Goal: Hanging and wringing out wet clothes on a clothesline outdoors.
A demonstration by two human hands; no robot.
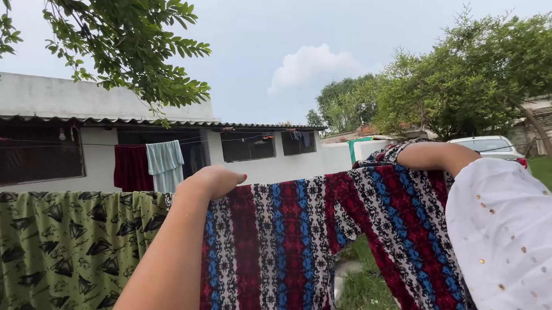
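Striped red, blue and white patterned cloth (297, 247) hangs over a clothesline, its long axis running left to right along the line. A left hand (217, 180) curls closed over its top edge; whether the right hand (391, 154) is open or gripping cannot be told, as cloth hides it. Just left hangs a green printed sheet (59, 245). Open grass (369, 293) lies below. Beyond, a white building (100, 100) with hung laundry, and a parked car (490, 146).

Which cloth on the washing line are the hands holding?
The striped cloth in red, blue, black and white. The left hand grips its top edge. The green patterned cloth beside it hangs untouched.
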